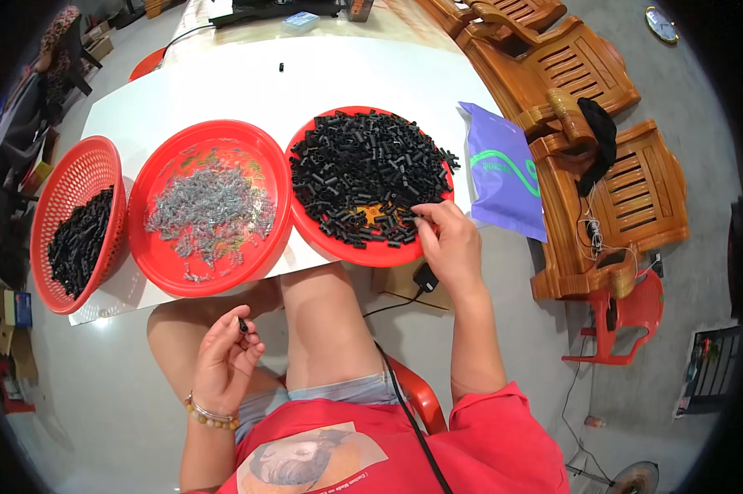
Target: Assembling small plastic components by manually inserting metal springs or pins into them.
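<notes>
Between the thumb and fingers of my left hand (227, 352), low over my lap, is a small black tube (243, 326). My right hand (454, 245) reaches over the near right rim of a round red tray (306, 221), its thumb and forefinger pinched together at the edge of a heap of short black tubes (359, 160). Whatever that pinch holds is too small to make out. A second red tray (161, 276), left of the first, carries a pile of small clear-grey pieces (211, 206). Farther left, a tilted red basket (75, 169) contains more black pieces (81, 239).
All three containers stand along the near edge of a white table (223, 90). One loose black piece (281, 67) lies toward the back. A purple package (502, 173) rests at the right edge, beside wooden chairs (627, 193). A black cable (404, 387) runs across my lap.
</notes>
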Motion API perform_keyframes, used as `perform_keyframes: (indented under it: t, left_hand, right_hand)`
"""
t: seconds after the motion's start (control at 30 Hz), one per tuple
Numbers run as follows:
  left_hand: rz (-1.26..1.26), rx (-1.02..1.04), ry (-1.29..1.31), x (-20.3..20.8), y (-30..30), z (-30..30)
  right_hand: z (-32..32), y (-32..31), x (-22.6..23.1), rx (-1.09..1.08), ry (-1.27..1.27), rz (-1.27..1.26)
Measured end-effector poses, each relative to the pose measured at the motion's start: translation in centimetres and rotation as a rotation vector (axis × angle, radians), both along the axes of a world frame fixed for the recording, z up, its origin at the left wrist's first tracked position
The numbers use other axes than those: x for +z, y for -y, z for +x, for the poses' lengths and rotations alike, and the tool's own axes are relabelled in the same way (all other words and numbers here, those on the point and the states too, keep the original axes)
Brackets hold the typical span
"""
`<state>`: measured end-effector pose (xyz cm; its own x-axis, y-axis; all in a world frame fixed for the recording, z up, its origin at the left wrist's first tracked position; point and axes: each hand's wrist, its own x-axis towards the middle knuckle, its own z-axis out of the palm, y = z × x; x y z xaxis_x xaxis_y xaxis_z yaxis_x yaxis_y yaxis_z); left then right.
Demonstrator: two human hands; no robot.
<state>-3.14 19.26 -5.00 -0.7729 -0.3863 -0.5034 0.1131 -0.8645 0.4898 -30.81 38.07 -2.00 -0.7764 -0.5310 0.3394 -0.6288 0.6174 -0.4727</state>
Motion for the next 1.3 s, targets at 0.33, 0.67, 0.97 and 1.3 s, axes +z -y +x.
perform_keyframes:
  t: [0.33, 0.67, 0.97, 1.3]
  left_hand:
    - [0.013, -0.012, 0.013, 0.0, -0.2, 0.0]
    - [0.021, -0.027, -0.002, -0.1, -0.3, -0.1]
    - [0.052, -0.083, -0.044, 0.4, -1.6, -0.5]
    - [0.074, -0.033, -0.067, 2.0, -2.0, -0.3]
  right_hand:
    - [1.0, 1.8, -0.5, 0.173, 0.086, 0.109]
    - [2.6, 1.6, 1.0, 0.257, 0.809, -0.349]
    - [11.0, 3.6, -0.5, 0.649, 1.325, -0.241]
    - [13.9, 4.6, 0.7, 0.533, 0.702, -0.326]
